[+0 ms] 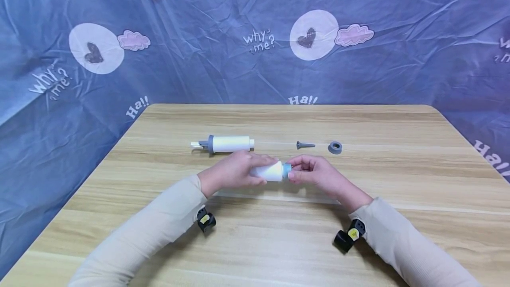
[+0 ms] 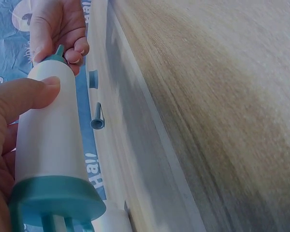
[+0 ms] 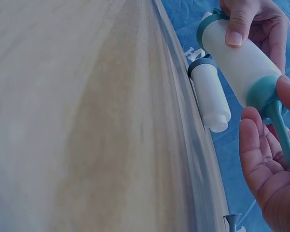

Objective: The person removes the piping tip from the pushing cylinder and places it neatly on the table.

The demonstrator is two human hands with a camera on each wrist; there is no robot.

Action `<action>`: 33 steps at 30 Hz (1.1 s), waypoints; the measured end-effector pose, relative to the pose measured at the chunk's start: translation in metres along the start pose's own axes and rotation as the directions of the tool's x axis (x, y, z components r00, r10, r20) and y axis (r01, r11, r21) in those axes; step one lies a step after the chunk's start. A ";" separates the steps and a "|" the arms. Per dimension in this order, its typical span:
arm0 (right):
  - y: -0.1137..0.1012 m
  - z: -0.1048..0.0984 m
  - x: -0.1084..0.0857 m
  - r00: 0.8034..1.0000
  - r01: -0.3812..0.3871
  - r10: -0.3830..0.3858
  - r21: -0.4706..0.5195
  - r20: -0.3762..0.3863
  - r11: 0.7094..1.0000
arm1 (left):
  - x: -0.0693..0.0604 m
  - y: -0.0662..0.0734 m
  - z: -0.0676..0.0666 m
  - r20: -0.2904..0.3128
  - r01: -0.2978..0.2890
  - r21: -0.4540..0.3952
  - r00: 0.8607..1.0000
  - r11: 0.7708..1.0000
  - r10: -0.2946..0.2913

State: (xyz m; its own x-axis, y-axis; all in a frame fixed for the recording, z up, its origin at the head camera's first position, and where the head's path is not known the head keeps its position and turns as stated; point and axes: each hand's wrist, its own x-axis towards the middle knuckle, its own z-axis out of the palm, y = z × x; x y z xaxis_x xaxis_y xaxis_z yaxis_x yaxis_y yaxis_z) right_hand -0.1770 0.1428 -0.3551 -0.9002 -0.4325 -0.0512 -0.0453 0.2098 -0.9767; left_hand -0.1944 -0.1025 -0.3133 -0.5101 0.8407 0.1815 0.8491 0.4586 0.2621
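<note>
A white syringe-like tube (image 1: 270, 172) lies sideways between both hands above the table. My left hand (image 1: 239, 169) grips its body, thumb across the white wall in the left wrist view. A teal flanged piece (image 2: 58, 195) closes the end nearest the left wrist camera. At the opposite end sits a teal collar (image 3: 262, 93) with a slim tapered nozzle (image 3: 283, 133). My right hand (image 1: 318, 175) pinches this collar between thumb and fingers, and the nozzle points over its palm. Whether the collar is fully seated on the tube I cannot tell.
Behind the hands lies a similar white tube (image 1: 231, 144) with a grey collar and white handle. To its right are a small grey cone nozzle (image 1: 306, 145) and a grey ring (image 1: 335, 147). A blue printed cloth (image 1: 223, 65) hangs beyond the wooden table (image 1: 279, 242).
</note>
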 end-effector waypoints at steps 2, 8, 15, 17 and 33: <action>0.000 0.000 0.000 1.000 0.004 -0.004 -0.019 -0.007 1.000 | 0.000 0.000 0.000 0.005 0.002 0.001 1.000 1.000 -0.002; -0.001 0.001 -0.001 1.000 0.007 -0.008 -0.048 -0.015 0.999 | 0.000 -0.001 0.002 0.026 0.017 0.010 1.000 1.000 -0.017; -0.001 0.000 -0.001 0.999 0.022 -0.025 -0.079 -0.028 0.997 | 0.000 -0.001 0.002 0.033 0.022 0.010 0.999 1.000 -0.022; -0.001 -0.001 -0.001 0.999 0.033 -0.036 -0.088 -0.030 0.996 | 0.000 -0.001 0.002 0.033 0.019 0.016 0.999 1.000 -0.019; 0.001 0.000 -0.001 0.998 0.045 -0.049 -0.091 -0.046 0.995 | -0.001 -0.003 0.004 0.005 0.001 0.021 1.000 1.000 -0.001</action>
State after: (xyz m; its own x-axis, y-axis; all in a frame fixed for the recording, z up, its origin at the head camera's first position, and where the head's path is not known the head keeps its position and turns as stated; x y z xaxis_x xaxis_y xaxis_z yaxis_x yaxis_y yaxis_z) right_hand -0.1766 0.1437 -0.3565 -0.9160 -0.4011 0.0064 -0.1245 0.2693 -0.9550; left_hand -0.1961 -0.1039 -0.3186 -0.5104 0.8416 0.1766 0.8513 0.4653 0.2425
